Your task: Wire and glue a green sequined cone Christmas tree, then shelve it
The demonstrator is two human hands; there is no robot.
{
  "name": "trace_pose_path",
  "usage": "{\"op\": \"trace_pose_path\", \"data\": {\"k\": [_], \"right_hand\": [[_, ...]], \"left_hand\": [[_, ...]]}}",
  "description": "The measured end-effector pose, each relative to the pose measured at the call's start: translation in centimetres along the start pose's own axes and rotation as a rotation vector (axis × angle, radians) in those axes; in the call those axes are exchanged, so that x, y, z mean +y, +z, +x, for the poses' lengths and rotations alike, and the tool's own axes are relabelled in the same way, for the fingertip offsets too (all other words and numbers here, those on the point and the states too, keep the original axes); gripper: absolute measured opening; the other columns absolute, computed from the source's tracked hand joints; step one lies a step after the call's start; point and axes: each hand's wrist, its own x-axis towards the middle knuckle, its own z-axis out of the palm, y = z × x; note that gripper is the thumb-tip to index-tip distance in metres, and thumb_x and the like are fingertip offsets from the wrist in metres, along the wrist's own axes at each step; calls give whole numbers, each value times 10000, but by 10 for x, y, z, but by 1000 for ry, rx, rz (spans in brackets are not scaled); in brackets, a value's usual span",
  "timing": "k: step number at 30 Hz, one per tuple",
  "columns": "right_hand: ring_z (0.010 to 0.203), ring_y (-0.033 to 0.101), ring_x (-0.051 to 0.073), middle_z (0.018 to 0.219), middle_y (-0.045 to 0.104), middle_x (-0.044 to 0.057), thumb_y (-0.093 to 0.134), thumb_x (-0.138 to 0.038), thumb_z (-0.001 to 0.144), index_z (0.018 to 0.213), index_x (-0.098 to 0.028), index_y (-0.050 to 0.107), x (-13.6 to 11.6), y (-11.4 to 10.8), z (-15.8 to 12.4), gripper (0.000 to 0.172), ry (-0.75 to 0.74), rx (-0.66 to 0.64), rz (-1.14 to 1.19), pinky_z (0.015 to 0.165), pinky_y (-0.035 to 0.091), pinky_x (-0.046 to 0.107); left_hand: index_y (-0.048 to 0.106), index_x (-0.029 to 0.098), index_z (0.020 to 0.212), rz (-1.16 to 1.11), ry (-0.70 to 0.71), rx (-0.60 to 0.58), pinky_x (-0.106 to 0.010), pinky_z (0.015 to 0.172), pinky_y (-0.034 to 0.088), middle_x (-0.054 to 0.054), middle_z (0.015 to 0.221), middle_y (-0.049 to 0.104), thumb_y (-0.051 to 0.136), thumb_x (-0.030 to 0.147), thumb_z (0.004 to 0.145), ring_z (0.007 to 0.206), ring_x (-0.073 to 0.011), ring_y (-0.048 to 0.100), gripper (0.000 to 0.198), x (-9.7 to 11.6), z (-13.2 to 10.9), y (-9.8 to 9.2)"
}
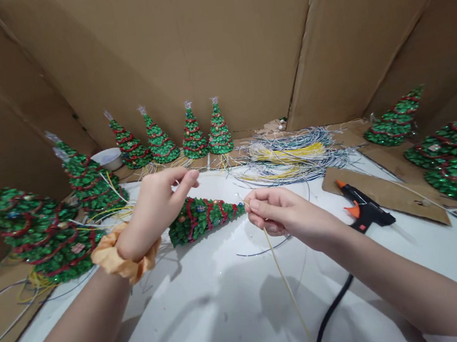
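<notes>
My right hand (pixel 278 212) pinches a thin yellow wire (pixel 281 270) near its end, where a small pale tip shows just past the fingers. The rest of the wire hangs down towards the table's front. My left hand (pixel 165 199), with an orange scrunchie (pixel 128 254) on its wrist, is raised, thumb and index finger pressed together. Whatever that pinch holds, if anything, is too small to make out. Between and behind the hands a small green Christmas tree (pixel 203 217) with red garland lies on its side, its top pointing at my right fingers.
A black hot glue gun (pixel 368 208) with orange parts lies at right by a cardboard piece (pixel 418 205). Bundles of yellow, white and blue wires (pixel 293 154) lie at the back. Several decorated trees (pixel 218 130) stand around, near a white bowl (pixel 109 160). A black cable (pixel 331 311) crosses the white tabletop (pixel 214 318).
</notes>
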Motion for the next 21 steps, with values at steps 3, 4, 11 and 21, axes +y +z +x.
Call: {"op": "trace_pose_path", "data": {"k": [3, 4, 11, 21], "right_hand": [[415, 305, 19, 572, 455, -68, 543, -399, 795, 693, -163, 443, 3, 1, 1, 275, -28, -7, 1, 393, 204, 177], [416, 316, 20, 576, 461, -67, 538, -403, 797, 704, -164, 442, 5, 2, 2, 274, -38, -8, -2, 398, 220, 177], [506, 458, 57, 695, 569, -13, 544, -317, 791, 807, -168, 483, 5, 11, 0, 162, -117, 6, -131, 477, 386, 204], [597, 516, 88, 662, 577, -8, 552, -273, 793, 839, -155, 602, -10, -2, -2, 136, -273, 154, -542, 542, 400, 214]], "left_hand": [[658, 208, 863, -298, 60, -220, -221, 666, 410, 3, 840, 668, 486, 368, 837, 749, -143, 583, 236, 21, -10, 1], [658, 217, 909, -387, 69, -280, -221, 668, 418, 1, 872, 666, 507, 354, 829, 765, -142, 583, 220, 27, -13, 3], [627, 187, 747, -800, -43, -198, -248, 697, 466, -28, 843, 643, 547, 293, 807, 791, -150, 594, 146, 42, -22, 5], [558, 235, 814, -864, -85, -187, -210, 467, 364, 38, 537, 436, 462, 322, 866, 470, -91, 458, 140, 37, -23, -25]]}}
